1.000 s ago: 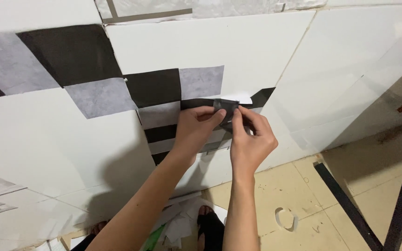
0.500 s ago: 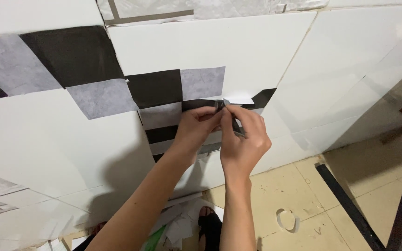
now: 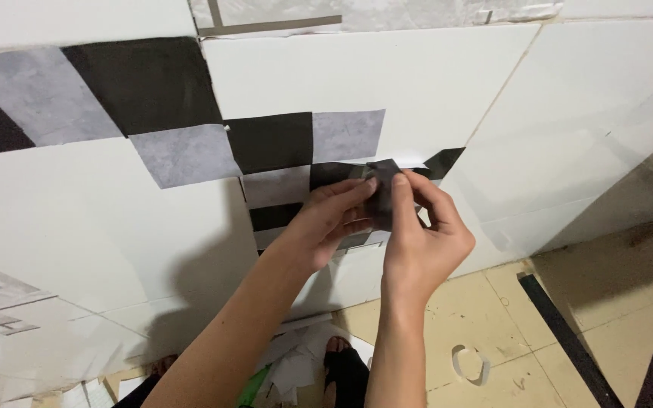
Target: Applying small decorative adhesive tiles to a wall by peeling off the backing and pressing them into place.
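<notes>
Both hands work together at the white panelled wall (image 3: 447, 83), at the lower right end of a checkered patch of stuck-on squares. The left hand (image 3: 326, 223) and the right hand (image 3: 425, 234) meet on one small dark grey square sticker (image 3: 382, 189), thin and flexible; both pinch it, left fingers at its left edge, right thumb across its face, fingertips of the two hands touching or nearly so. The sticker is held just in front of the wall, its top corner lifted; whether its back touches the wall cannot be told. Directly above it sits a light grey square sticker (image 3: 348, 134), with a black square sticker (image 3: 270, 142) just beside that on the left. A larger black square (image 3: 141, 87) and a larger grey square (image 3: 187, 155) lie further toward the wall's upper left. A dark triangular piece (image 3: 444, 161) shows right of the hands. Below, at the wall's bottom edge, white paper scraps (image 3: 296, 363) lie on the beige tiled floor (image 3: 493, 302); a black bar (image 3: 561, 340) runs across the floor at right.
</notes>
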